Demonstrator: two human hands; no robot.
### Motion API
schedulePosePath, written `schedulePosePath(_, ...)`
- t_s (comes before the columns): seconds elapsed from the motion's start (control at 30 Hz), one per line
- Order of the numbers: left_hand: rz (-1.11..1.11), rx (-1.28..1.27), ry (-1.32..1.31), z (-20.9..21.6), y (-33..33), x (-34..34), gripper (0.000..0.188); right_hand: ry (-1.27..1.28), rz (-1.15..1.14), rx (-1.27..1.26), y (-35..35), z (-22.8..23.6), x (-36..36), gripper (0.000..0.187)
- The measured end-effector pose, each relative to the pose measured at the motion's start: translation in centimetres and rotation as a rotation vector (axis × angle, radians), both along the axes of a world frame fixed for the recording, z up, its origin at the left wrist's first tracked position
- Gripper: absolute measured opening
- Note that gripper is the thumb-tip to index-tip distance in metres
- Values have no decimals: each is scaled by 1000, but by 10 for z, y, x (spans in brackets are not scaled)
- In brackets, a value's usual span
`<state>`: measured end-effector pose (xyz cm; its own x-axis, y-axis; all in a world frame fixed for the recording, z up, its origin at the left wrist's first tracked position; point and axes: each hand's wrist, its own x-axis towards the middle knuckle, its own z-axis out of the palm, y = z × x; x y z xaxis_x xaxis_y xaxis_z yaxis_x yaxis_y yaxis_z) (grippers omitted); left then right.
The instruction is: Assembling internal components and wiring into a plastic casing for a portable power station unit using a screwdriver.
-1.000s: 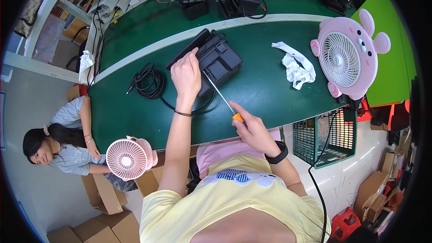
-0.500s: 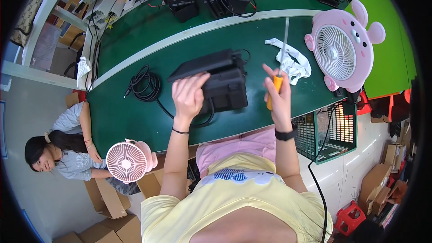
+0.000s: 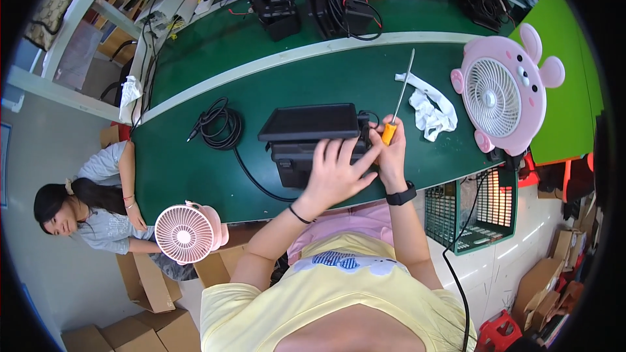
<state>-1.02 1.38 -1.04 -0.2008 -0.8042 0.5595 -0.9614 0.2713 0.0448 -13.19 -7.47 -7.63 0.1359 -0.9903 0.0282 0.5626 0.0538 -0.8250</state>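
A black box-shaped device with a flat, raised panel on top (image 3: 312, 122) stands near the bench's front edge. My left hand (image 3: 339, 173) lies against its near right side, fingers spread, with the fingertips reaching toward my right hand. At the device's right end my right hand (image 3: 391, 160) is closed on a screwdriver (image 3: 389, 133) with a yellow handle. Its metal shaft points up and away, clear of the device. What my right fingertips touch behind the handle is partly hidden. A black cable (image 3: 222, 127) lies coiled left of the device and runs to its near side.
A crumpled white cloth or paper (image 3: 432, 114) lies right of the screwdriver, beside a pink animal-shaped fan (image 3: 499, 94). More black devices (image 3: 277, 10) stand beyond the white divider. A small pink fan (image 3: 184, 233) and a person (image 3: 107, 208) are at the left; a green crate (image 3: 482, 215) is below right.
The device now sits squarer, its raised panel turned toward me. My left hand has slid right along it. My right hand has come in to its right end, bringing the screwdriver nearer.
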Motion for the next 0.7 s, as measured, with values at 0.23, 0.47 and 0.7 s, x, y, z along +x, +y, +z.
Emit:
schedulePosePath(0.23, 84, -3, 220, 8, -16, 16, 41, 388, 50, -67, -4, 18, 8, 24)
schedulePosePath(0.47, 409, 25, 100, 17, -38, 131, 45, 519, 138, -25, -2, -9, 6, 24)
schedulePosePath(0.7, 848, -81, -148, 8, -45, 195, 53, 388, 126, 7, -3, -12, 2, 20)
